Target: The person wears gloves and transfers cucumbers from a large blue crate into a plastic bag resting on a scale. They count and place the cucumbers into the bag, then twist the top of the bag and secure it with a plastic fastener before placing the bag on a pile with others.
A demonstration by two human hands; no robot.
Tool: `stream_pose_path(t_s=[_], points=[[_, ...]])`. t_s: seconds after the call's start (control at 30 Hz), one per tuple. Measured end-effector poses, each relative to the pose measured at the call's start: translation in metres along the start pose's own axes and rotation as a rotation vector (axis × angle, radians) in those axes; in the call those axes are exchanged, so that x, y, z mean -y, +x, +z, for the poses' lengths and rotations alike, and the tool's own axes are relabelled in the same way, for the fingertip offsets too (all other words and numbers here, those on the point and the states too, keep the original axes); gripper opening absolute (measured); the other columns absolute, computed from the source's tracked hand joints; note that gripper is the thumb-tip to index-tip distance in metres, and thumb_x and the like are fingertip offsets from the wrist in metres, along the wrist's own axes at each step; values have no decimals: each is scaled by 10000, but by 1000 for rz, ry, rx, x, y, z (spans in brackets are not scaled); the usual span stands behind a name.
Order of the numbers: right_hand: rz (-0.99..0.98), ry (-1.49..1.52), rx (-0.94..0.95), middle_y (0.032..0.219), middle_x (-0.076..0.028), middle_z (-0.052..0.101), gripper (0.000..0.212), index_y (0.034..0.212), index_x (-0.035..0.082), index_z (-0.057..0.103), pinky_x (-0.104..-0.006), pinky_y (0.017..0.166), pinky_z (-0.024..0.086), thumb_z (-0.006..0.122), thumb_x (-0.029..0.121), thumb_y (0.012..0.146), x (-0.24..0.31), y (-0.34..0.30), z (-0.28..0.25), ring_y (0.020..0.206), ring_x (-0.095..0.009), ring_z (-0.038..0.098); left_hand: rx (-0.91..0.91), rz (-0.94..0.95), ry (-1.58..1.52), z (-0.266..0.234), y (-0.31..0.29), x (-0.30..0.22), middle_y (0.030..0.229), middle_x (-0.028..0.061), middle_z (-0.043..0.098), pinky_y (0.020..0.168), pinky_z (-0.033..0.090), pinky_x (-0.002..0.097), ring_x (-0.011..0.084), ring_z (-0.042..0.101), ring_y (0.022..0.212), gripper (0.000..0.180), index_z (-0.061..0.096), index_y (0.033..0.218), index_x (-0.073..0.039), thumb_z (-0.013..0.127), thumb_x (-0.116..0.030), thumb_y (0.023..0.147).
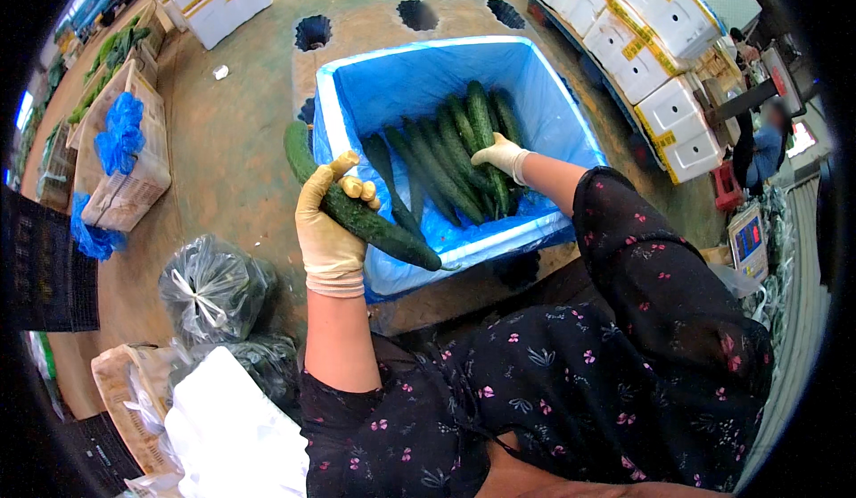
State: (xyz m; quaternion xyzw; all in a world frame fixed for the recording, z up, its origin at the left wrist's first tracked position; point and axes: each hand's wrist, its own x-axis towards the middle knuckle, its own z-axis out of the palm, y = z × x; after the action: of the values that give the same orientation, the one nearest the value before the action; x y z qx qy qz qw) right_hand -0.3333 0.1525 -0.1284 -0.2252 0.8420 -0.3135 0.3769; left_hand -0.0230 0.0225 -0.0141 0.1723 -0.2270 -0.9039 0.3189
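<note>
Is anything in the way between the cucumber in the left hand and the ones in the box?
Maybe the box's rim: the left hand holds the cucumber across it, one end seemingly outside. Otherwise, nothing visible blocks the way to the other cucumbers, though the right hand is touching one.

We have room to pass above the floor point(223, 137) left of centre, but rightward the held cucumber point(383, 232) and the left box rim point(332, 115) block us.
</note>
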Motion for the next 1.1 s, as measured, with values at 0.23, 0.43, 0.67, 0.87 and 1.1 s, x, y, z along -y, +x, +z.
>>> stream_pose_path(t_s=[0.23, 0.43, 0.67, 0.87, 1.1], points=[[33, 83, 31, 1122, -161, 585, 645, 1197, -31, 483, -333, 856, 471, 746, 190, 651, -11, 15, 24, 1004, -251, 578, 4, -7, 12, 9, 3, 2, 653, 20, 520, 615, 432, 304, 170, 507, 660, 365, 599, 1025, 18, 565, -305, 858], [116, -202, 86, 923, -166, 654, 415, 1074, -28, 577, -341, 715, 487, 645, 125, 694, 57, -17, 79, 843, -267, 642, -35, -14, -4, 8, 7, 5, 647, 38, 521, 606, 427, 322, 193, 506, 651, 340, 613, 988, 27, 591, -276, 837], [-71, -313, 207, 1014, -242, 597, 536, 1200, -6, 444, -415, 792, 477, 600, 116, 702, 61, -31, 120, 953, -359, 593, -13, -29, -5, 7, 11, 8, 658, 37, 523, 614, 429, 324, 194, 504, 660, 348, 603, 1013, 22, 580, -283, 849], [31, -49, 563, 1109, -176, 582, 584, 1260, 3, 482, -370, 762, 534, 668, 271, 776, 67, -13, 68, 998, -228, 589, -25, -32, -13, 8, 11, 9, 670, 39, 523, 627, 427, 309, 189, 496, 665, 351, 606, 1017, 16, 586, -295, 854], [235, 123, 129, 1267, -183, 503, 513, 1258, 6, 478, -464, 842, 493, 607, 263, 833, 25, 26, -10, 1126, -309, 535, 49, -61, -23, 1, 9, 6, 782, 27, 558, 611, 432, 293, 154, 510, 668, 392, 581, 1096, -25, 587, -344, 868]])
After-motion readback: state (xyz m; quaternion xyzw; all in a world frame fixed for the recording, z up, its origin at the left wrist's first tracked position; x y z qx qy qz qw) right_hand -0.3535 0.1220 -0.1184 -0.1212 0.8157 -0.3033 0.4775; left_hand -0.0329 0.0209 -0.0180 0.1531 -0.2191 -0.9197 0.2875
